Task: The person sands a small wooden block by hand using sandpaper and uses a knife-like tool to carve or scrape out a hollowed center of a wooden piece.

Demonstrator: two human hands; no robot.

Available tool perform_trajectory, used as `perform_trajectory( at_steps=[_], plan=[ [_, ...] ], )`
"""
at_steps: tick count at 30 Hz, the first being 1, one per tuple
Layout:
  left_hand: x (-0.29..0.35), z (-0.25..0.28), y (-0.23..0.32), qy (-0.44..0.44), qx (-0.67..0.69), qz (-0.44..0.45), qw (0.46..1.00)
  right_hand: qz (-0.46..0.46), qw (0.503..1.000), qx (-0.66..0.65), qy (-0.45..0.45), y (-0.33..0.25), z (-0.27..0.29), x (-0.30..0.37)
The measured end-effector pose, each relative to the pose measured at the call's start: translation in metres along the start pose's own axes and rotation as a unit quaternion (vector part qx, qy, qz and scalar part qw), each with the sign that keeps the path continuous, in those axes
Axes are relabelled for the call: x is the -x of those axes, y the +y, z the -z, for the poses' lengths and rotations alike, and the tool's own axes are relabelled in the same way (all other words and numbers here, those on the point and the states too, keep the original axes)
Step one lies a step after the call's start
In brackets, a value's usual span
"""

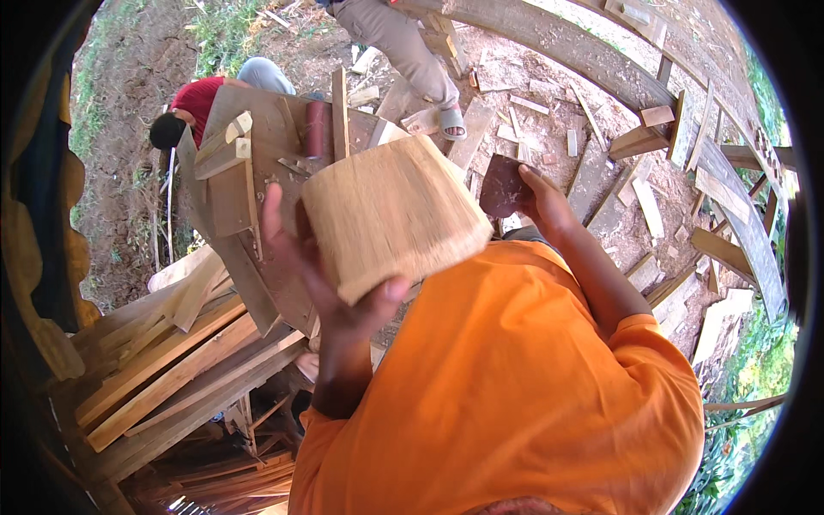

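Observation:
A pale wooden block (395, 215) with slightly rounded edges is held up in front of my chest. My left hand (330, 287) grips it from its left and lower side, the thumb pressed along the near edge and the other fingers partly behind it. My right hand (545, 202) pinches a dark reddish-brown sheet of sandpaper (505, 186), just right of the block and apart from it. On the workbench (276, 266) beyond the block stands a dark red roll (318, 129), which looks like more sandpaper.
Wooden pieces (225, 159) and an upright slat (340, 112) are on the bench. Long planks (180, 369) lie stacked at lower left. Scrap wood (648, 206) and shavings litter the ground at right. A person in red (196, 105) is beyond the bench; another's leg (403, 51) stands ahead.

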State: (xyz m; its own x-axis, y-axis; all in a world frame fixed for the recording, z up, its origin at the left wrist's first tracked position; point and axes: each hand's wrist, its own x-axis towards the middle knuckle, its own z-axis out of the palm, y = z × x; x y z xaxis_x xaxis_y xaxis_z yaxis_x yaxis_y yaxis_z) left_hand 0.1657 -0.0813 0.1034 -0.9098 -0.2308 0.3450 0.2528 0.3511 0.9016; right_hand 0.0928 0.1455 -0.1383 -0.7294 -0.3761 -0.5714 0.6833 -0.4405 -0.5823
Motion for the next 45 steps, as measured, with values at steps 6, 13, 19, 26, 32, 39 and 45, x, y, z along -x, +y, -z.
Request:
perform_trajectory(
  at_steps=[6,13,19,26,32,39,45],
  plan=[
    [0.007,0.005,-0.074,0.009,0.033,0.143,0.989,0.056,0.998,0.011,0.022,-0.019,0.011,-0.014],
    [-0.016,0.007,-0.086,-0.021,0.387,0.122,0.914,0.063,0.993,-0.007,0.096,-0.024,0.021,-0.011],
    [-0.010,0.025,-0.078,-0.023,0.221,0.047,0.974,0.057,0.995,0.009,0.079,-0.019,0.008,-0.002],
    [0.020,0.110,-0.090,0.114,-0.055,0.033,0.991,0.079,0.995,0.021,0.059,-0.004,0.023,-0.011],
    [0.068,0.166,-0.099,0.293,-0.064,0.214,0.930,0.067,0.993,0.069,0.063,-0.028,-0.017,-0.012],
    [0.086,0.193,-0.099,0.322,-0.245,0.357,0.842,0.147,0.964,0.221,-0.025,-0.058,-0.108,-0.030],
    [0.121,0.225,-0.146,0.307,-0.192,0.129,0.923,0.288,0.844,0.411,-0.188,-0.048,-0.208,0.007]
  ],
)
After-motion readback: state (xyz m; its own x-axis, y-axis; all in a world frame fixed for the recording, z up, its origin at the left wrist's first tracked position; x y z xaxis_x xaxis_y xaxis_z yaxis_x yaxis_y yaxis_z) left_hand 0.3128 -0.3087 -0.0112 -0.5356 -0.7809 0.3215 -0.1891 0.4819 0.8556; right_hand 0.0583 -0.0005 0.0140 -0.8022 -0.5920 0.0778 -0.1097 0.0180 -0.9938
